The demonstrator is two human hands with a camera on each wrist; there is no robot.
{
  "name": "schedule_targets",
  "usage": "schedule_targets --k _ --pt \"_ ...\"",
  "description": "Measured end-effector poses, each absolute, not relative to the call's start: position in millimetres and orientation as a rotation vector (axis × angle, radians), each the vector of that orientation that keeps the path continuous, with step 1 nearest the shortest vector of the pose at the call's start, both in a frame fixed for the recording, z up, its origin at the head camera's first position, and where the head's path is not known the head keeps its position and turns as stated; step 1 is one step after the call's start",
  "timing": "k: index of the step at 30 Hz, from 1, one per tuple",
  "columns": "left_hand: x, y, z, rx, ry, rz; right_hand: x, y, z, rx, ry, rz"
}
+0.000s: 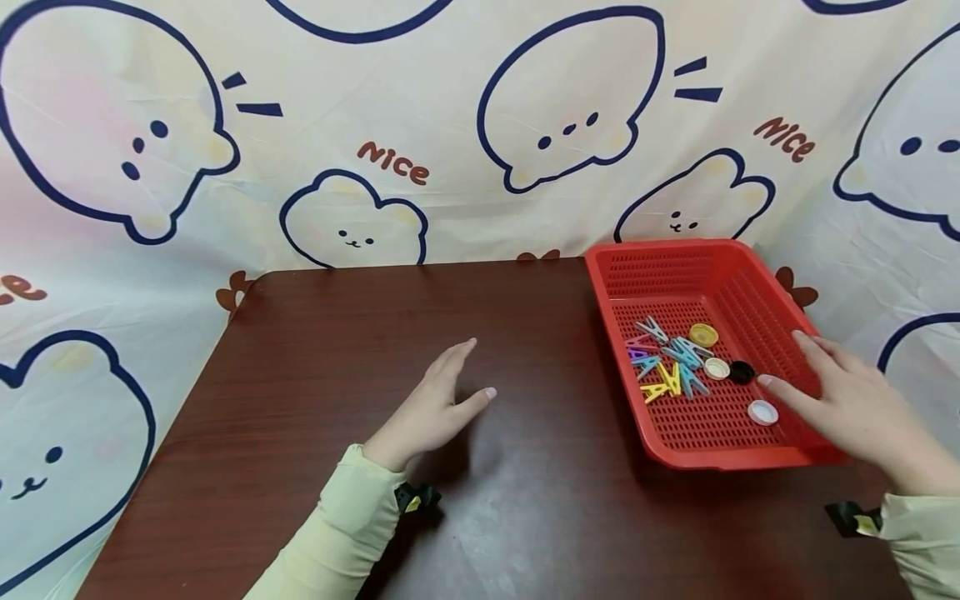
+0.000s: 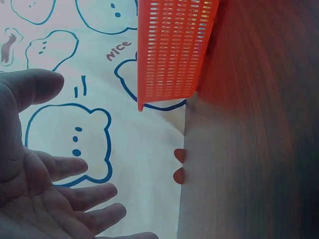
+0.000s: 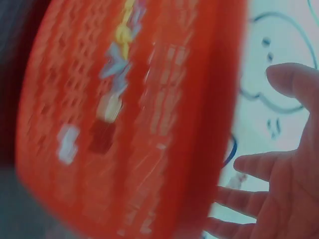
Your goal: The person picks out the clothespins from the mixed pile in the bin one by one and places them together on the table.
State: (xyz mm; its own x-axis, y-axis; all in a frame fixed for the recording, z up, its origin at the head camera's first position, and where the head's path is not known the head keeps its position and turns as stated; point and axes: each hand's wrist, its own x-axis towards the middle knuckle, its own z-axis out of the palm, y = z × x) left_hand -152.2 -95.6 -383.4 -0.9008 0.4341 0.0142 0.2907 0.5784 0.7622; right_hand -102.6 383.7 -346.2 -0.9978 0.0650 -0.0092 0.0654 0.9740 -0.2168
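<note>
My left hand [image 1: 431, 408] hovers over the brown table with fingers extended and thumb apart, holding nothing. Over the right side of a red plastic basket [image 1: 735, 454], my right hand [image 1: 862, 408] reaches in with spread, straight fingers and an empty palm. Inside lie several small clothespins, among them blue ones [image 1: 692, 381] and yellow ones [image 1: 670, 379], heaped toward the left wall. Beside them are a yellow cap [image 1: 703, 335], a cream cap [image 1: 717, 368] and a black cap [image 1: 742, 372]. A white cap [image 1: 762, 412] lies apart, nearer the front. The right wrist view is blurred.
The dark brown table [image 1: 300, 433] extends left of the basket. Behind it hangs a pale cloth [image 1: 465, 217] printed with cartoon bears, which also covers both sides. The basket's raised walls surround the small items.
</note>
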Motion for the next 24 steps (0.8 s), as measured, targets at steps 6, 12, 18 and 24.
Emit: schedule_targets --k 6,12,18,24 --pt "-163 -85 -379 0.651 2.646 1.208 -92 416 -365 0.178 3.088 -0.394" --pt "-175 -77 -371 0.698 2.645 1.196 -83 430 -382 0.222 3.048 -0.439" --pt "-188 -61 -364 0.769 2.634 1.157 -78 434 -387 0.217 3.052 -0.430" --pt "-208 -44 -353 0.844 2.632 1.072 -79 434 -386 0.180 2.989 -0.422"
